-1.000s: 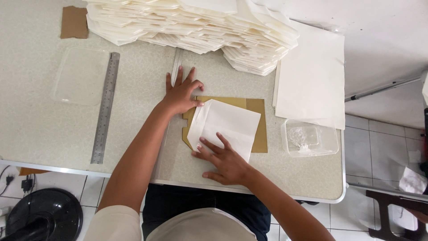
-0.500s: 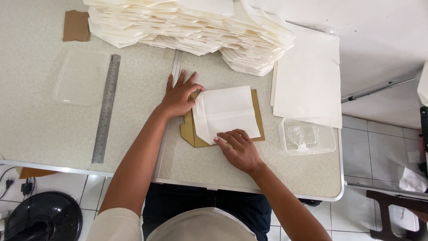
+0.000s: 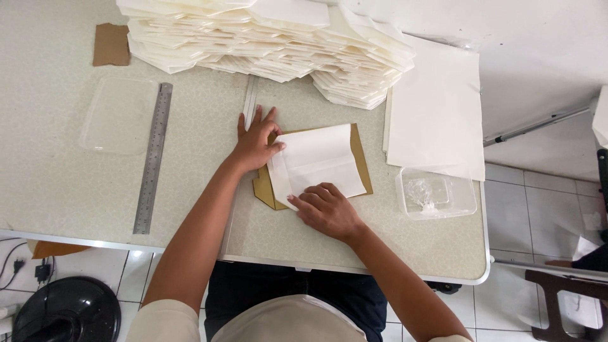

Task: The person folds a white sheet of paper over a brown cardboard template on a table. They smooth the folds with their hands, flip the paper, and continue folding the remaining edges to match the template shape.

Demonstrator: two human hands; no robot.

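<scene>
Left hand (image 3: 255, 144) spread flat and right hand (image 3: 327, 212) flat both press white folded paper (image 3: 316, 161) over a brown card template (image 3: 266, 190), mostly hidden; paper stack (image 3: 272, 44) at twelve o'clock.

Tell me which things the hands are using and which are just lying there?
In use: left hand, right hand, white paper, brown card template.

Lying about: metal ruler, clear lid, clear tub, cardboard scrap, stack of folded papers, flat sheets.

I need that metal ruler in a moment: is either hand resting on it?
No: the metal ruler lies apart; the left hand and right hand press the white paper.
</scene>
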